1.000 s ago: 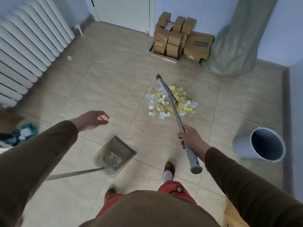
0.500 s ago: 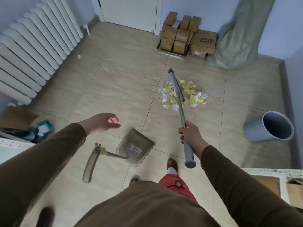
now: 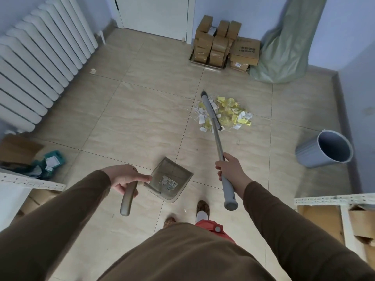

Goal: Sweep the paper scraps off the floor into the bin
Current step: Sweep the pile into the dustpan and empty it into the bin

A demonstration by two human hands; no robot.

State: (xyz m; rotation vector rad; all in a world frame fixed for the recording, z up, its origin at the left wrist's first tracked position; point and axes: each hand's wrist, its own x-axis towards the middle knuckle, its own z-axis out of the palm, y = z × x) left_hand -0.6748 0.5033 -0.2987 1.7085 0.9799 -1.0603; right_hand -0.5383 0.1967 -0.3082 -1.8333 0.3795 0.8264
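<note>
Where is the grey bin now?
In the head view, the grey bin stands on the floor at the right, near the wall, to the right of the paper scraps and apart from them.

Beige tiled floor [image 3: 142, 122] with dark grout lines. At centre right, a heap of yellow and white paper scraps [image 3: 225, 114], broom head [image 3: 211, 110] lying across it. Further right, near the wall, a grey-blue bin [image 3: 316, 153] tilted on its side, mouth open. At the far wall, stacked cardboard boxes [image 3: 225, 47], beside them a green sack [image 3: 284, 49]. At left, teal packaging [image 3: 50, 163] and flattened cardboard [image 3: 18, 149]. Single white scrap [image 3: 93, 71] near the radiator.
</note>
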